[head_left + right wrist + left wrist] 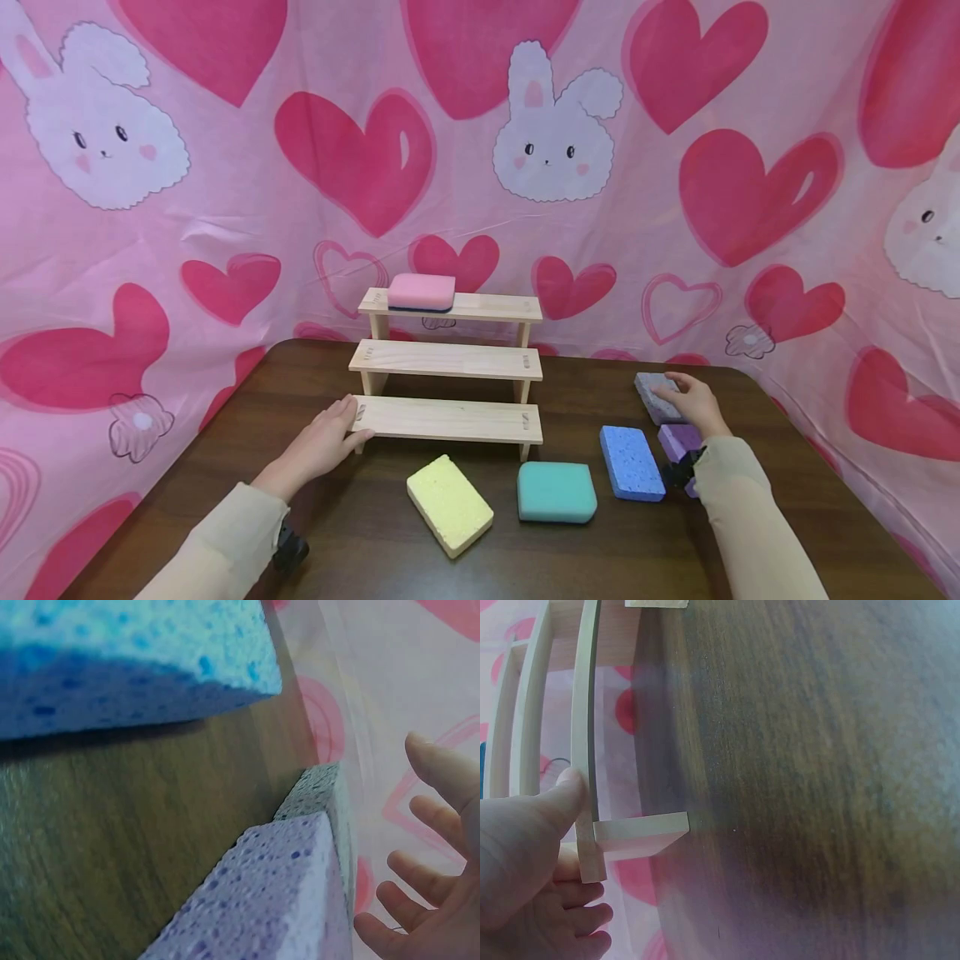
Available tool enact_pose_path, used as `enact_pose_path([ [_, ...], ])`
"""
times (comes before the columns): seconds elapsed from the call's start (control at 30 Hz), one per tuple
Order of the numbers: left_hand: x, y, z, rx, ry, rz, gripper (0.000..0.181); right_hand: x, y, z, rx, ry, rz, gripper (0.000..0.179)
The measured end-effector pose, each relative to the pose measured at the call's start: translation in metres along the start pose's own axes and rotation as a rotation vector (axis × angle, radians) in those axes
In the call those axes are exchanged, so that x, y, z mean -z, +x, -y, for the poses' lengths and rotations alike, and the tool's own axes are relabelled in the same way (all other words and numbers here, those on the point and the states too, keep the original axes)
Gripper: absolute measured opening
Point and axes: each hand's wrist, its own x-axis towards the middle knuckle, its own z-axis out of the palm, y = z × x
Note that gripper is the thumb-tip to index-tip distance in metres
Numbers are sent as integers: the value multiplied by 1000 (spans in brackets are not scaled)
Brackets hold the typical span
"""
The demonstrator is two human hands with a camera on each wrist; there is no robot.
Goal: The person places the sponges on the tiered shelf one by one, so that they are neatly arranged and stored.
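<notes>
My left hand (318,437) grips the left end of the lowest board of a three-step wooden shelf (450,417). In the left wrist view its thumb lies on the board's front edge (585,742), the other fingers round the end. Over on the right, my right hand (697,404) hovers above a grey speckled sponge (662,412), its fingers spread in the right wrist view with nothing between them. A purple sponge (247,885) lies just nearer than the grey one, partly hidden by the wrist. Left of that is a blue sponge (632,464).
A pink sponge (422,290) sits on the top step, towards its left. In front of the shelf lie a yellow sponge (450,506), turned at an angle, and a teal sponge (555,492). Behind the brown table (352,533) hangs a pink curtain (465,208) with hearts and rabbits.
</notes>
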Motion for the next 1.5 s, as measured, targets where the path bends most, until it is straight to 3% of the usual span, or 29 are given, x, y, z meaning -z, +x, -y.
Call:
enact_pose_path([
  [0.47, 0, 0, 0, 13, -7, 15, 69, -2, 1, -17, -65, -84, 121, 66],
  [0.97, -1, 1, 1, 11, -18, 10, 70, -4, 0, -17, -45, -127, 124, 70],
  [1.27, 0, 0, 0, 25, -27, 19, 69, -3, -3, -13, -95, -153, 130, 70],
  [1.5, -1, 0, 1, 20, -24, 8, 69, -4, -2, -15, -76, -151, 114, 65],
])
